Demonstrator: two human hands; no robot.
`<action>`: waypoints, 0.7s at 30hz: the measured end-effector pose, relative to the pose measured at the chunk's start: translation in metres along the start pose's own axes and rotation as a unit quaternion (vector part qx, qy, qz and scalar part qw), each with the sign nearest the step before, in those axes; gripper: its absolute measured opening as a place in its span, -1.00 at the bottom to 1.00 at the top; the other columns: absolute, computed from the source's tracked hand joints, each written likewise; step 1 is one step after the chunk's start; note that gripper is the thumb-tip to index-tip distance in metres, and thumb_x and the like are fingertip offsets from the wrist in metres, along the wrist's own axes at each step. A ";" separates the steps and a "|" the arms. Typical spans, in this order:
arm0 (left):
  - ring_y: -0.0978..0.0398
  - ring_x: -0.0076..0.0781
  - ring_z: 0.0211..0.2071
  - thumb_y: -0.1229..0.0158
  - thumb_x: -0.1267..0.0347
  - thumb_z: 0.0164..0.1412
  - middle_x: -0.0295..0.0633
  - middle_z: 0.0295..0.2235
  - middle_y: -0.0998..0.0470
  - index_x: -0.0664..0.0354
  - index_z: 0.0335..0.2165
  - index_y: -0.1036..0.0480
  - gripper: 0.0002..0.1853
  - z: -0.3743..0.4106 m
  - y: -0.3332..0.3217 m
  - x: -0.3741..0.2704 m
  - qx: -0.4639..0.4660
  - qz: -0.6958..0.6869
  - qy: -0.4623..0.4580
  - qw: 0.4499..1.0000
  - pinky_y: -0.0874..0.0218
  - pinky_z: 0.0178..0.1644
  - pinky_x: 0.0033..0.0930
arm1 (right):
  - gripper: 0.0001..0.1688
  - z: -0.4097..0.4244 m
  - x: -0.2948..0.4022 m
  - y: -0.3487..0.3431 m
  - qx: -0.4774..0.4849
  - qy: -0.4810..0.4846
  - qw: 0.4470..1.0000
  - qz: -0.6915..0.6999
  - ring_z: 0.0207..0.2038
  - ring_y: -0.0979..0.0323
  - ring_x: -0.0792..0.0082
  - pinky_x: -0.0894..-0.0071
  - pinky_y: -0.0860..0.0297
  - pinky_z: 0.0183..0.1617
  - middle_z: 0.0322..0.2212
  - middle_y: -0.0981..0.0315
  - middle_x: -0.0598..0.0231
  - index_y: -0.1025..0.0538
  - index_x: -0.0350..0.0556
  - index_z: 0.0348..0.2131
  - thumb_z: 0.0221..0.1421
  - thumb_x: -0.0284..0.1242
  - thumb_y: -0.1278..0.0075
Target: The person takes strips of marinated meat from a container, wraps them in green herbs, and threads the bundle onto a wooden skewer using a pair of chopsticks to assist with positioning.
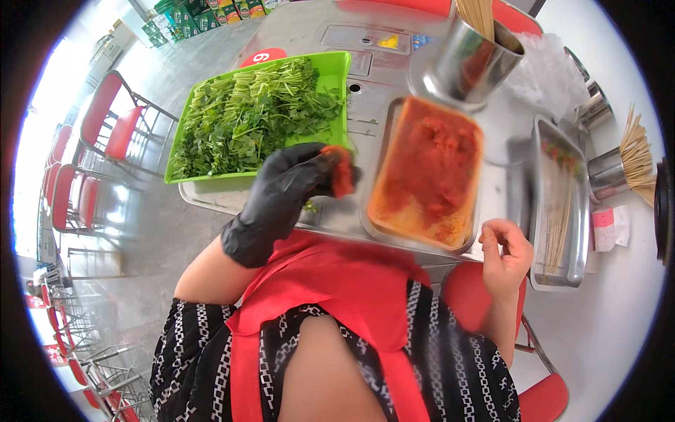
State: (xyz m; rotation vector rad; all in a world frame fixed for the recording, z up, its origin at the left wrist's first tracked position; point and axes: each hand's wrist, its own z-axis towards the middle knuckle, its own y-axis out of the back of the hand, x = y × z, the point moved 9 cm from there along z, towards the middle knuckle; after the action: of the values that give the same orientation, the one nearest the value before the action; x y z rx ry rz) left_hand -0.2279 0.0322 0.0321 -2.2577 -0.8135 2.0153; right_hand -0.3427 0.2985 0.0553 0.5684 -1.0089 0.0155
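Note:
My left hand (285, 195), in a black glove, grips a soft piece of red-coated food (341, 171) between thumb and fingers. It is raised over the table's near edge, between a green plastic tray (332, 79) of leafy green stalks (263, 100) and a plastic container (448, 238). Red, wet, marinated food, seemingly meat (435, 158), fills much of that container, which sits on a metal tray. My bare right hand (506, 253) is by the container's near right corner, fingers curled in; no object shows in it.
Right of my right hand, a steel tray (577, 264) holds bamboo skewers (560, 232) with red and green pieces at their far ends. Steel cups (606, 171) hold more skewers, and a large steel pot (464, 68) stands behind the container. Red chairs (124, 132) stand left.

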 end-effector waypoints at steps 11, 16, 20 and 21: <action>-0.44 -0.43 -0.50 0.00 0.51 0.04 -0.12 -0.47 -0.49 0.39 -0.34 -0.42 -0.82 -0.068 0.089 -0.028 -0.188 0.088 -0.144 0.967 -0.27 -0.40 -0.49 | -0.91 0.061 0.099 -0.116 0.181 0.203 0.957 -0.096 -0.49 -0.37 0.19 0.43 -0.29 -0.43 -0.55 -0.39 0.14 -0.44 -0.20 -0.49 -0.15 -0.58 0.05; -0.44 -0.43 -0.48 0.03 0.42 0.08 -0.10 -0.47 -0.49 0.41 -0.36 -0.41 -0.78 -0.066 0.088 0.021 -0.124 0.018 -0.026 0.992 -0.29 -0.37 -0.45 | -0.82 0.101 0.073 -0.200 0.254 0.213 0.928 -0.169 -0.38 -0.36 0.08 0.21 -0.28 -0.29 -0.50 -0.39 0.07 -0.47 -0.19 -0.45 -0.15 -0.48 0.07; -0.45 -0.40 -0.42 0.03 0.41 0.08 -0.09 -0.42 -0.48 0.43 -0.30 -0.38 -0.74 -0.071 0.089 0.040 -0.094 -0.057 -0.009 0.994 -0.29 -0.30 -0.43 | -0.77 0.114 0.047 -0.255 0.310 0.217 0.883 -0.277 -0.34 -0.35 0.06 0.24 -0.28 -0.26 -0.44 -0.40 0.04 -0.49 -0.18 -0.43 -0.20 -0.46 0.06; -0.45 -0.38 -0.41 0.03 0.41 0.08 -0.08 -0.41 -0.48 0.43 -0.28 -0.37 -0.73 -0.074 0.091 0.040 -0.090 -0.065 -0.014 0.994 -0.29 -0.29 -0.43 | -0.75 0.113 0.044 -0.264 0.330 0.208 0.870 -0.302 -0.33 -0.35 0.06 0.25 -0.28 -0.24 -0.42 -0.40 0.04 -0.49 -0.17 -0.42 -0.21 -0.45 0.06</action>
State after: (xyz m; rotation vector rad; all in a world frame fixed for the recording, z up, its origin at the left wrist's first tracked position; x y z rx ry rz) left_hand -0.1239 -0.0072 -0.0227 -2.2025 -1.1554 1.9937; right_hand -0.3378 0.0103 0.0196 1.4310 -0.3449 -0.0716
